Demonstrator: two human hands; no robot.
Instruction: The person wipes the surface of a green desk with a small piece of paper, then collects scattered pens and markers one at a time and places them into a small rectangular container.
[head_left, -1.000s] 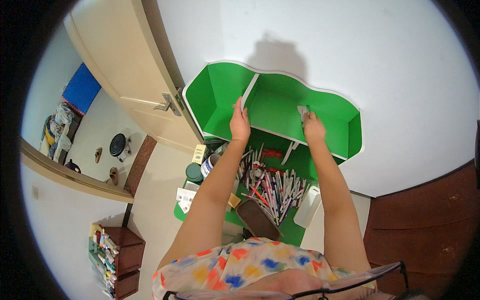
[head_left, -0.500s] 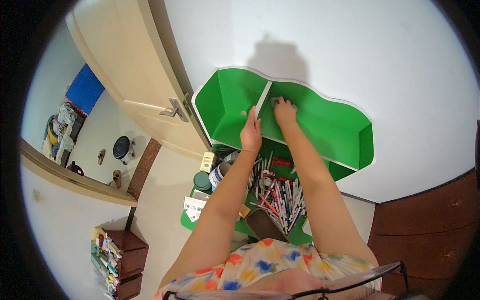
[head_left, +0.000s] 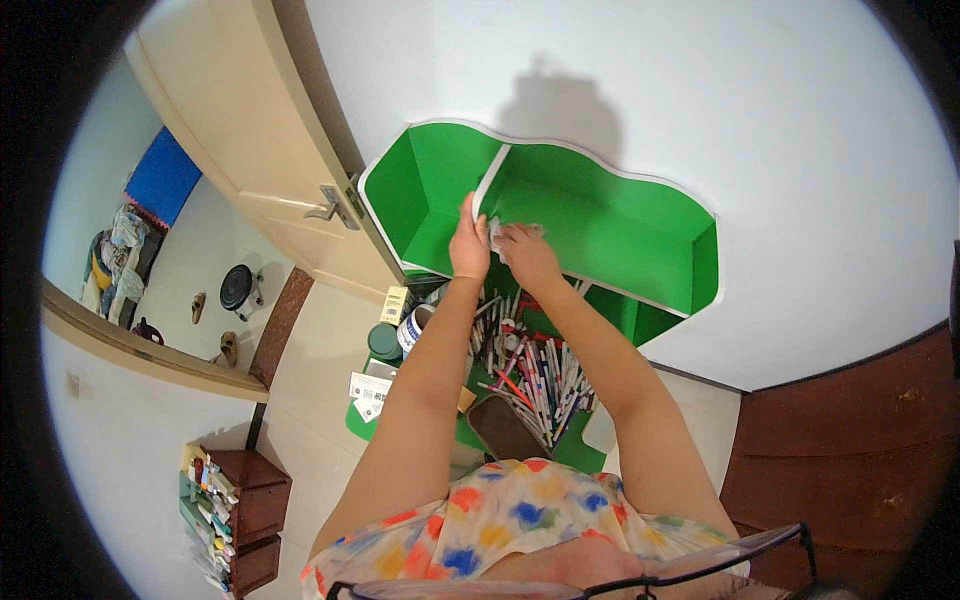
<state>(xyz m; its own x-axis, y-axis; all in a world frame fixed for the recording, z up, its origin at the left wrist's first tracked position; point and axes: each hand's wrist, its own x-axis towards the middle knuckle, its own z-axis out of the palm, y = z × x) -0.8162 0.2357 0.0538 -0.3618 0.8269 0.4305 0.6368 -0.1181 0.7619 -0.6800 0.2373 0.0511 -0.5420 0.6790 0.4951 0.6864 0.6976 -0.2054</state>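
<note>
Against the white wall stands a green shelf with white trim, its top split into two compartments by an upright divider. My left hand grips the front end of that divider. Just right of it, my right hand is closed on a crumpled white wipe, low in the larger compartment close to the divider. The right fingers are slightly blurred. Below my forearms, many pens lie in a loose heap on a green desktop.
Left of the pens are a green-lidded jar, a white-and-blue cup, a yellow box and white cards. A dark tray lies nearest me. A cream door stands ajar at left; brown furniture is at right.
My right hand with the wipe has come down and toward the divider, from deeper inside the larger compartment. My left hand stays on the divider. The view has shifted slightly.
</note>
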